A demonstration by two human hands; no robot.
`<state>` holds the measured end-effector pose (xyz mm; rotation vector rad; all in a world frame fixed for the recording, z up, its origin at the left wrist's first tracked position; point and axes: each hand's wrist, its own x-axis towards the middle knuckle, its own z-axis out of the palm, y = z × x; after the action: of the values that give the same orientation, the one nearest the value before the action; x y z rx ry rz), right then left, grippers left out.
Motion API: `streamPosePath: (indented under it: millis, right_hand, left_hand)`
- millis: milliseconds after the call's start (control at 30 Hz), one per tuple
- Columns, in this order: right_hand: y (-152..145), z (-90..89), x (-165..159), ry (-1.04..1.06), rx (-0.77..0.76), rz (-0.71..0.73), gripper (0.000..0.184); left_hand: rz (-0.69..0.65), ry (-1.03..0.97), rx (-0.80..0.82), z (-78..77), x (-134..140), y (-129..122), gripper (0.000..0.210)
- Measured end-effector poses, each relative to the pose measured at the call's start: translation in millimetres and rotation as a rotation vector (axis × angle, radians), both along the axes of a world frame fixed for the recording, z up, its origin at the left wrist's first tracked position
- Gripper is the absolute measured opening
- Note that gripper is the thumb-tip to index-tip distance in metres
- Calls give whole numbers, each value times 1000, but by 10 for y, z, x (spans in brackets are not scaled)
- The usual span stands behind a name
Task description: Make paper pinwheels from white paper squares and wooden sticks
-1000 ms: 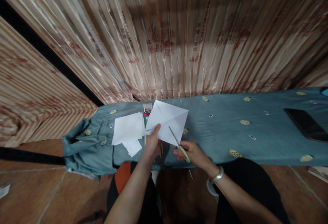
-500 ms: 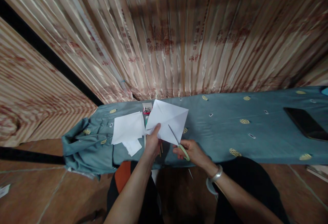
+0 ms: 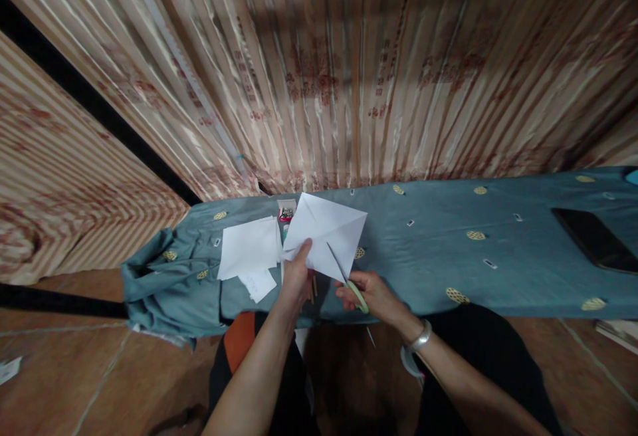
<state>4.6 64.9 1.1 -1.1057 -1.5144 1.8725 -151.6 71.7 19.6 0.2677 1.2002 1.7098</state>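
My left hand pinches the lower left part of a white sheet of paper, its thumb on top. Creases run across the sheet toward its middle. In my right hand is a pair of scissors with light green handles. One blade lies over the paper, running from its lower right corner toward the centre; the other blade is hidden beneath. Left of the held sheet lies a stack of white paper, with a smaller white piece partly under it.
A small box of metal bits sits behind the paper. Thin wooden sticks show by my left hand. A black phone lies at the right on the teal cloth. A pleated curtain hangs behind.
Almost nothing differs. The hands, the paper and the scissors keep their places, and only the view shifts very slightly.
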Motion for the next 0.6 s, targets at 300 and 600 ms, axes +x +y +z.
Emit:
streamPosePath:
  millis: [300, 600]
  right_hand:
    - [234, 172, 435, -109, 8, 207, 49]
    - [532, 173, 644, -9, 191, -392, 56]
  left_hand:
    - [15, -19, 81, 57, -220, 58, 32]
    - [-75, 84, 12, -10, -149, 33, 38]
